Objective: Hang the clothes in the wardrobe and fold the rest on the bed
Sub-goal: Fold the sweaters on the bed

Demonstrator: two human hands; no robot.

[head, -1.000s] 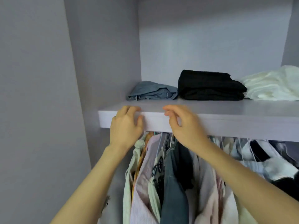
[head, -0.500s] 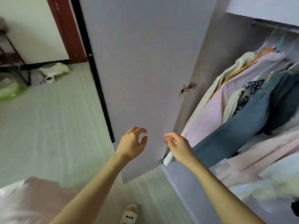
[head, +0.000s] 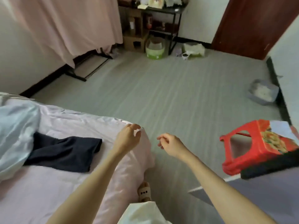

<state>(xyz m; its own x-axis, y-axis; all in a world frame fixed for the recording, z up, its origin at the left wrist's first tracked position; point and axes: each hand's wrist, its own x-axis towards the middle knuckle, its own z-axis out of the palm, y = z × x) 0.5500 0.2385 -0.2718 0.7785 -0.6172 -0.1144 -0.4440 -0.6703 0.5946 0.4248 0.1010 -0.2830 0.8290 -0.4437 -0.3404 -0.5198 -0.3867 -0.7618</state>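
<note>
While both hands hang empty over the bed's near corner, the legend below fixes the one relation the coming reach depends on.

Garment: the dark navy folded cloth garment (head: 64, 153) lies flat on the pale pink bed sheet (head: 53, 191), partly tucked under the light blue satin quilt (head: 15, 136) at its far-left end.
Long axis: it runs roughly left to right across the bed, tilted slightly, its free short edge pointing towards the corner of the bed.
Left hand (head: 128, 139): over the bed's corner, fingers loosely curled, holding nothing; the garment lies to its left and a little towards the person, near but apart.
Right hand (head: 169, 144): over the grey floor (head: 178, 97) just beyond the bed's edge, fingers loosely curled, holding nothing; well apart from the garment.
Nearer hand: the left, by judgement the one to lead the reach.
Surroundings: a red plastic stool (head: 257, 146) stands to the right, off the bed.
Change from the earlier frames: the view has swung from the wardrobe's shelf and hanging clothes, past the open door, to the bed; both hands, then raised at the shelf edge, are now lowered.
</note>
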